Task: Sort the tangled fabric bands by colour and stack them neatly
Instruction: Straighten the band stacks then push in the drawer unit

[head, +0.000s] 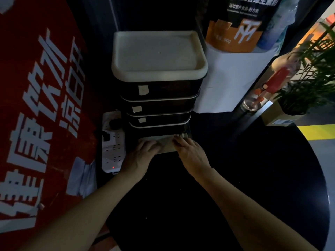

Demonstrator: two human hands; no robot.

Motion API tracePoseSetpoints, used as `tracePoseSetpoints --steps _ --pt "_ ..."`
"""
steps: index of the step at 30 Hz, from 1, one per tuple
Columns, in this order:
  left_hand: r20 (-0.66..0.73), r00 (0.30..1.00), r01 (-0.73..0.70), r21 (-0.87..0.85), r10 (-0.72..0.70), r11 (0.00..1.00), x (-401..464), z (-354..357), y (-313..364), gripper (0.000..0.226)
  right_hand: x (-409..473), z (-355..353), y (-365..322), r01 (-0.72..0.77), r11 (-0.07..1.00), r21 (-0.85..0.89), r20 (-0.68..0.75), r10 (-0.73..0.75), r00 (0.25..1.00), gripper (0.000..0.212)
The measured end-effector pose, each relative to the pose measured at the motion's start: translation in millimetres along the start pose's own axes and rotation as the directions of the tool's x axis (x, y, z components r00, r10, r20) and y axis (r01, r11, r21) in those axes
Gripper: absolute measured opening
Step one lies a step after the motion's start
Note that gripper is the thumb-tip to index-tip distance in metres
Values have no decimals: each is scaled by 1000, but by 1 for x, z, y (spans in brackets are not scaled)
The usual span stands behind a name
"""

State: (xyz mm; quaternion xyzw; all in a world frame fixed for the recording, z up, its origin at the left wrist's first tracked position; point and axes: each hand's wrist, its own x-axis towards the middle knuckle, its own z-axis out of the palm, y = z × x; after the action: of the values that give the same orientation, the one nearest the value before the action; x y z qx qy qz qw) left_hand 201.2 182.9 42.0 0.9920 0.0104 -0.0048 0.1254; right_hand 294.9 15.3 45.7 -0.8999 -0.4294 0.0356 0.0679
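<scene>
A pale folded fabric piece (165,144) lies at the foot of a stack of dark drawers (159,105), on the far part of the black round table (244,178). My left hand (142,153) rests on the fabric's left end, fingers bent over its edge. Over the right end my right hand (190,151) lies flat with straight fingers, the tips reaching a small ribbed strip (184,135) by the bottom drawer. The light is dim, so the colours of the fabric are hard to tell.
A white tray lid (159,53) tops the drawer stack. A white power strip (113,142) with plugs lies left of it, beside a red banner (41,105). A white box (233,78) holding an orange-and-black pouch stands at the right. A green plant (311,73) is further right.
</scene>
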Motion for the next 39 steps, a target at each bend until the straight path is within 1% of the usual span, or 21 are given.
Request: tracePoseSetpoints --steps 1,2,4,7,9,10,12,13,16,19,21,26,29,31,33,35,37,39 --pt "-29 1000 11 24 -11 1000 -1 2 -3 46 0 3 1 0 1000 -5 -43 0 999 51" --pt "-30 999 17 33 -16 999 -2 2 -6 44 1 5 2 0 1000 -7 -63 0 998 48" --pt "-27 999 22 28 -21 999 -2 4 -10 48 2 5 2 3 1000 9 -56 -3 998 44" --pt "43 996 77 -24 -76 997 4 -5 -10 70 8 1 5 -7 1000 7 -81 7 997 41" --pt "91 991 98 -36 -94 995 8 -11 -11 84 14 0 7 -11 1000 15 -57 12 998 39" --pt "123 987 108 -35 -103 993 11 -12 -11 83 18 1 8 -12 1000 23 -39 13 999 39" --pt "154 981 121 -14 -118 993 14 -14 -10 62 23 2 11 -12 999 33 -31 13 999 39" --pt "148 981 129 -23 -124 991 17 -15 -9 59 25 3 12 -9 999 40 -35 11 999 39" --pt "153 977 153 -14 -149 988 24 -18 -9 61 32 6 17 -11 998 58 -51 14 999 37" --pt "150 974 173 -12 -169 985 31 -20 -11 58 38 9 22 -5 995 101 -92 15 996 37" --pt "131 977 175 -28 -170 984 34 -19 -12 56 39 10 24 2 992 126 -93 10 996 37" --pt "123 974 200 -70 -191 977 34 -21 -15 60 42 7 26 -79 984 160 -54 89 995 40" --pt "119 971 211 -20 -208 977 37 -18 -16 54 44 7 25 -85 984 157 -79 99 992 36" --pt "52 975 218 -71 -215 973 35 -10 -17 45 44 8 25 -79 993 91 -127 90 988 33" --pt "-112 969 203 -158 -222 966 30 -3 -18 35 43 13 26 -83 995 58 -211 94 973 31" --pt "-228 944 203 -172 -240 964 28 -2 -21 31 44 13 27 -102 993 58 -257 114 960 30" --pt "-285 894 296 -201 -345 934 28 -4 -23 37 44 9 29 -167 980 107 -280 191 941 36" --pt "-305 805 430 -292 -509 854 31 -7 -22 50 45 4 31 -265 952 152 -284 298 911 48"
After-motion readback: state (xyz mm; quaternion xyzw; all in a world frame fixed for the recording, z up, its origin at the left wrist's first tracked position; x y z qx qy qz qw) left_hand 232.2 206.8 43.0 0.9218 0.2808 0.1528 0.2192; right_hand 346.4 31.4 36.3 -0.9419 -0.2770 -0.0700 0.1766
